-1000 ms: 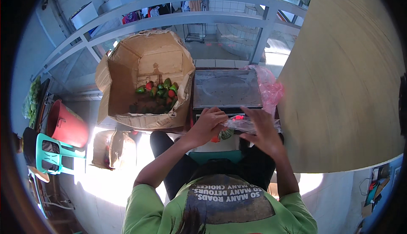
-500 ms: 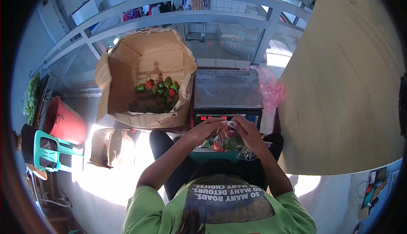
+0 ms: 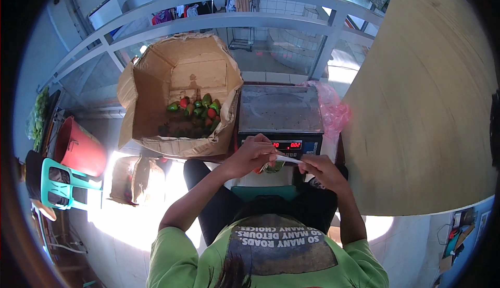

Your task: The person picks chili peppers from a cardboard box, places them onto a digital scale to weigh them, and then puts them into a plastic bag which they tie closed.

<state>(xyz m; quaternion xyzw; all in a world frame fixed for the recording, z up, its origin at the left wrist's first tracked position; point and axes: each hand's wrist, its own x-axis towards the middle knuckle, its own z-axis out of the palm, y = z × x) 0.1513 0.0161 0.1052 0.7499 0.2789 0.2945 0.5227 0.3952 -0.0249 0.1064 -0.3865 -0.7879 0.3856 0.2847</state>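
Note:
Both my hands work at a clear plastic bag of green and red bell peppers (image 3: 272, 167) in front of a digital scale (image 3: 280, 109). The bag's neck (image 3: 288, 158) is stretched white and thin between them. My left hand (image 3: 251, 155) pinches it above the peppers, while the fingers of my right hand (image 3: 324, 170) grip its other end. My left hand hides part of the bag and the scale's front. Nothing lies on the scale's metal platform; its red display is lit. To the left stands an open cardboard box (image 3: 150, 74) with several peppers (image 3: 198, 113) in it.
A crumpled pink plastic bag (image 3: 333, 109) lies right of the scale. A large wooden panel (image 3: 416, 105) fills the right side. On the left are a red bucket (image 3: 80, 147), a turquoise plastic chair (image 3: 48, 184) and a smaller cardboard box (image 3: 123, 181). A metal railing (image 3: 219, 21) runs behind.
My hands have moved apart, the right one rightward and lower, drawing the gathered bag neck out into a tight strip. The bag of peppers now sits mostly below my left hand.

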